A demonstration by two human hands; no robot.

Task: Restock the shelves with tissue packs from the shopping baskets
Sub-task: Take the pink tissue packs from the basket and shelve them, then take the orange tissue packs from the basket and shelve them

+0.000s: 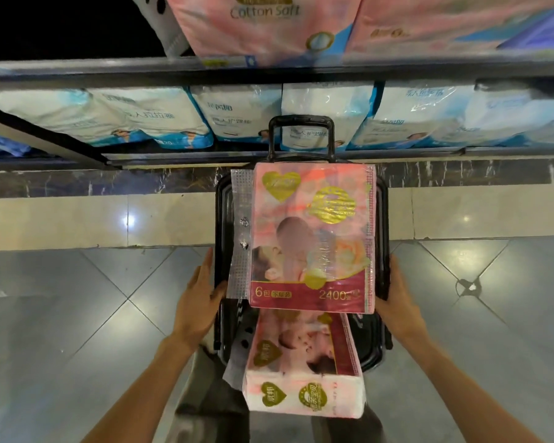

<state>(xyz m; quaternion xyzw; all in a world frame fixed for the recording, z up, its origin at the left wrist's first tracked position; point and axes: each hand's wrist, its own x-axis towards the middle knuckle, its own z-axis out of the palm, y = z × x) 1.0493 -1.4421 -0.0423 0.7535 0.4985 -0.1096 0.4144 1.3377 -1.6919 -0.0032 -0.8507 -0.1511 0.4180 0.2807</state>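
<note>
Two shelf levels (269,70) of dark metal racking are seen ahead: pink plastic-wrapped tissue bundles (263,24) on the upper one, at least two, and about six white-and-blue soft packs (237,113) in a row on the lower one. A single black plastic shopping basket (383,238) with a raised loop handle (301,123) is seen standing on the grey tiled floor (77,298) just in front of the shelves. Two pink rectangular plastic-wrapped tissue packs are counted in it: the upper tissue pack (311,238) lies flat across the basket top, long axis running away from the person toward the shelves; the lower tissue pack (304,362) is tilted beneath it, its near end sticking out toward the person. The upper pack is bracketed by both hands at its near end, each about equally close. The left hand (199,298) is held with straight fingers at the basket's left rim, touching the pack's clear edge flap; nothing is gripped. The right hand (394,295) rests along the basket's right rim, fingers fairly straight; whether the rim is gripped cannot be told.
</note>
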